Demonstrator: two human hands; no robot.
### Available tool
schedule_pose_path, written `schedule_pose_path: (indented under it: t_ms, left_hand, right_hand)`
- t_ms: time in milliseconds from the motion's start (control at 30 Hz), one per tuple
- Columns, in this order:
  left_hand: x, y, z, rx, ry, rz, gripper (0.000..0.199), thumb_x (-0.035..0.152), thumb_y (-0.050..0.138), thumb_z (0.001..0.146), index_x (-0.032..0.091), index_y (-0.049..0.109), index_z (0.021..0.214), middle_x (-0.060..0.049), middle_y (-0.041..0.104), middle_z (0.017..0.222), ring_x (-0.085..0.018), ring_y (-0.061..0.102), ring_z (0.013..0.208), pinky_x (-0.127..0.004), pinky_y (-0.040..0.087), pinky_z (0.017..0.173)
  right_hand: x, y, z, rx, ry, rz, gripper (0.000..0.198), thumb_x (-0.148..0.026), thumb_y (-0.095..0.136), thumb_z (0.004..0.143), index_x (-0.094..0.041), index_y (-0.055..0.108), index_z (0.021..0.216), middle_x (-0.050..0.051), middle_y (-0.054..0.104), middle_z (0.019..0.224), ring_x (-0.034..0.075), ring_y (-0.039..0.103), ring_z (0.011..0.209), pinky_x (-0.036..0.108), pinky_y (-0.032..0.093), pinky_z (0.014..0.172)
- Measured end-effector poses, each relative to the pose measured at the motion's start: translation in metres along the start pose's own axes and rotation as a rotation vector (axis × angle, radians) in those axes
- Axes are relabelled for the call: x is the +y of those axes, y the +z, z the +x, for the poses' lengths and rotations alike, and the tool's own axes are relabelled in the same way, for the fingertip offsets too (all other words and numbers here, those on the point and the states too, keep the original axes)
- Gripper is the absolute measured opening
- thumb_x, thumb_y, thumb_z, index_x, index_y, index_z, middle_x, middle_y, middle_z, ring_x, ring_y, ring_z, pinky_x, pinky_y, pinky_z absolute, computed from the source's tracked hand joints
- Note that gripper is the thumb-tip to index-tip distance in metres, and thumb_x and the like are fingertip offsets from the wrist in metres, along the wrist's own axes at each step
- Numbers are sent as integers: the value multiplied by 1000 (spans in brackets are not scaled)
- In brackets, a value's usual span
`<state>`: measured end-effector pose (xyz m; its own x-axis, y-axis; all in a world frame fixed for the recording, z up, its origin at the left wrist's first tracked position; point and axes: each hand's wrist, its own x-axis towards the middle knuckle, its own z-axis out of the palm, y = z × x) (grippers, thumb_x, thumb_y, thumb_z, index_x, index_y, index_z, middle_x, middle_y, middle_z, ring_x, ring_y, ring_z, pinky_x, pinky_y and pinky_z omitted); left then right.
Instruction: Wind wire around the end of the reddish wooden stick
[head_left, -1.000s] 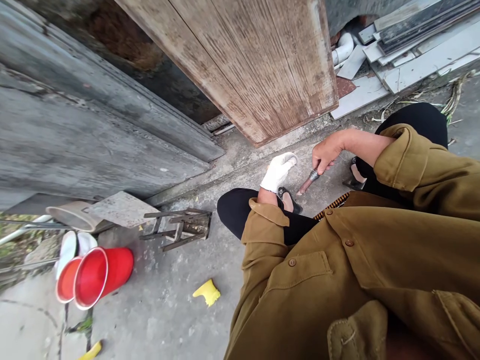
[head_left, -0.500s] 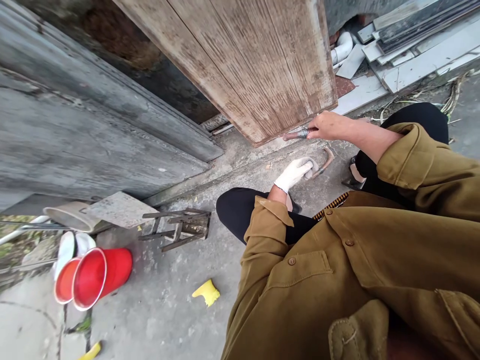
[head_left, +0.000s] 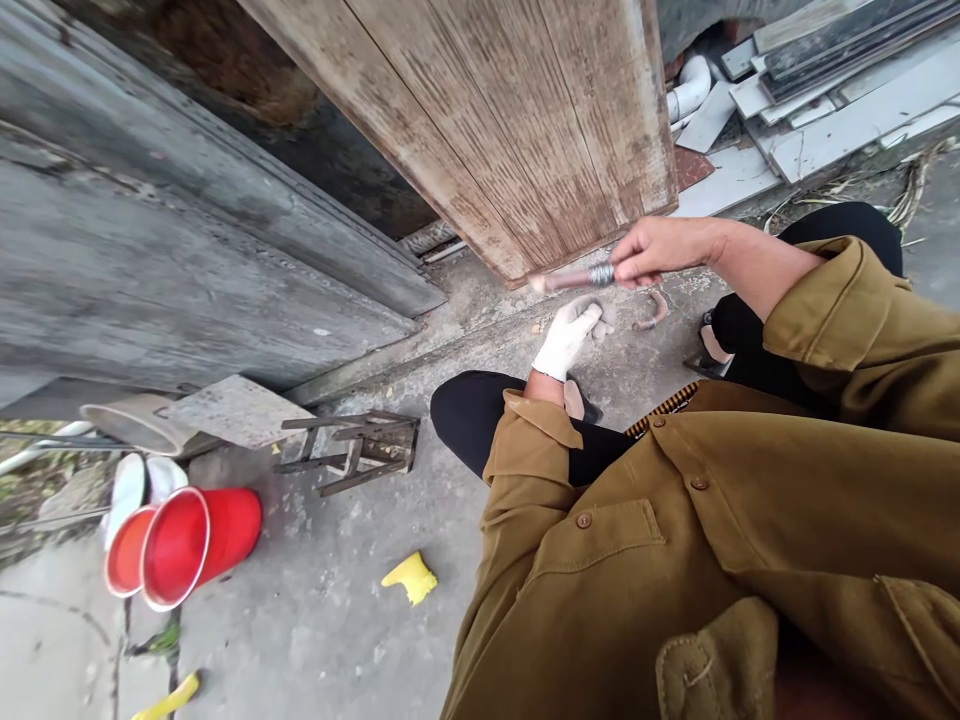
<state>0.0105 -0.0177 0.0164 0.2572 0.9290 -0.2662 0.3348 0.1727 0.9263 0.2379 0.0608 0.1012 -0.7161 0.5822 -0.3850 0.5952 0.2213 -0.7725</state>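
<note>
My bare right hand [head_left: 643, 252] grips a reddish-brown stick [head_left: 566, 279] with silver wire [head_left: 601, 274] wound around it just in front of my fingers. The stick points left, its pale tip close to the lower edge of the wooden door panel [head_left: 517, 130]. My left hand [head_left: 571, 335] wears a white glove with grey fingers. It is closed below the stick, its fingers curled together; what they hold, if anything, is hidden. On the concrete between my feet lies a short curved brown piece [head_left: 654, 312], right of my left hand and apart from it.
A small wooden stool [head_left: 367, 450] lies to the left, near red buckets [head_left: 234, 530] and a stone slab [head_left: 236, 410]. Yellow pieces [head_left: 411, 577] are on the concrete. Stacked tiles and boards [head_left: 840, 130] and a white pipe [head_left: 690, 88] line the wall at the right.
My right hand has brought the wire-wound stick left, over the ground by the panel. My left hand has moved left and slightly up, away from the curved piece, which now shows apart.
</note>
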Motion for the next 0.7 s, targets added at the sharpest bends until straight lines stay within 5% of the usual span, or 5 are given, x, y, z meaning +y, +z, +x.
schedule_pose_path:
  t_ms: [133, 267, 400, 567, 700]
  left_hand:
    - [2, 4, 1, -77, -35, -30, 51, 72, 68, 86, 22, 71, 94, -9, 70, 69, -25, 67, 78, -46, 57, 74]
    - [5, 3, -5, -202, -57, -39, 50, 71, 72, 82, 22, 71, 87, -9, 67, 66, -24, 63, 72, -43, 54, 67]
    - [9, -9, -12, -232, -32, -29, 51, 72, 75, 77, 21, 68, 80, -5, 59, 57, -20, 56, 62, -37, 47, 59]
    - [12, -27, -15, -118, 25, -35, 46, 64, 73, 79, 19, 66, 80, -3, 59, 60, -15, 50, 55, -32, 39, 53]
    - [2, -32, -7, -57, 87, -107, 39, 55, 71, 84, 17, 68, 79, -3, 61, 64, -10, 43, 51, -29, 37, 51]
  right_hand:
    - [4, -6, 4, 430, 74, -19, 62, -63, 37, 107, -14, 73, 119, 11, 71, 86, 18, 64, 77, 29, 49, 70]
    - [19, -4, 23, 441, 221, -284, 60, -58, 42, 106, -11, 74, 124, 14, 73, 89, 26, 68, 89, 34, 50, 77]
    - [25, 8, 34, 73, 282, -536, 36, -38, 62, 100, -8, 78, 111, 14, 74, 93, 23, 67, 89, 31, 45, 76]
    - [24, 24, 28, -444, 187, -384, 23, -27, 64, 99, -9, 78, 94, 3, 68, 70, 8, 52, 59, 23, 38, 63]
    - [14, 25, 20, -606, 77, -235, 29, -41, 68, 96, -14, 78, 94, 1, 68, 73, 8, 55, 62, 23, 43, 67]
